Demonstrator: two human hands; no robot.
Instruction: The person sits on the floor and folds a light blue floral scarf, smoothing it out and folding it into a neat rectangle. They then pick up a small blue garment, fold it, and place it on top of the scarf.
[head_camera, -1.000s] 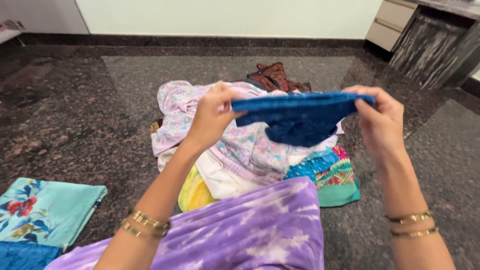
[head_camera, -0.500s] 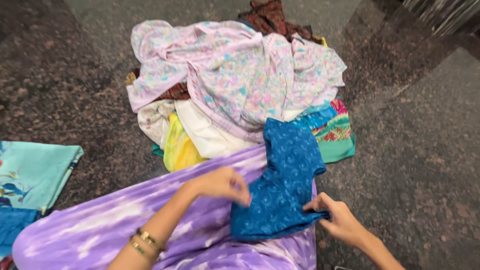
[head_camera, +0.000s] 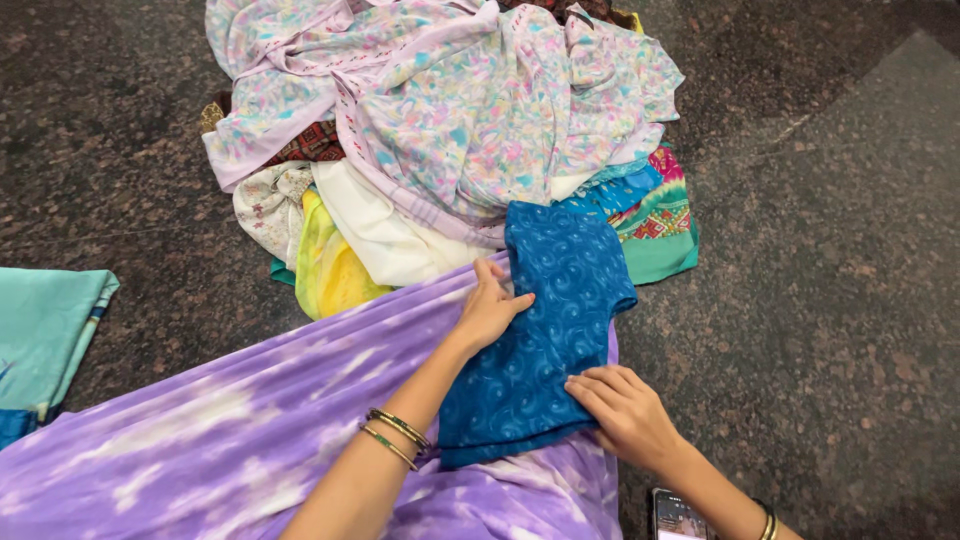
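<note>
Down from the air now and laid flat: blue blouse (head_camera: 545, 330), a second ago stretched wide between both hands at chest height, half a second ago still being lowered with one corner hanging. Resting at this moment on purple cloth (head_camera: 250, 430) spread over the lap, upper end reaching toward the heap of clothes (head_camera: 450, 120) just beyond the blouse, a short sleeve jutting out on the blouse's right side.

Left hand (head_camera: 490, 312) open, fingers together and flat, pressing on the blouse's left edge near the upper corner; pinching nothing. Right hand (head_camera: 625, 410) likewise spread and flat, fingertips resting on the blouse's lower right part, palm just off its edge; no grip on the fabric. Gold bangles (head_camera: 395, 437) on the left wrist, below the blouse.

Judged from the shift from held-up to pressed-down: shaking-out part over, smoothing or folding stage in hand, blouse steadied against the purple cloth rather than carried.

Farther off, left of the blouse across dark speckled stone floor (head_camera: 830, 250): a folded turquoise cloth (head_camera: 45, 335), well apart. Right of the blouse's upper end: green-and-pink patterned fabric (head_camera: 660, 225), touching the heap. Below the right hand, at the picture's bottom edge: a phone (head_camera: 678, 518), partly cut off.
</note>
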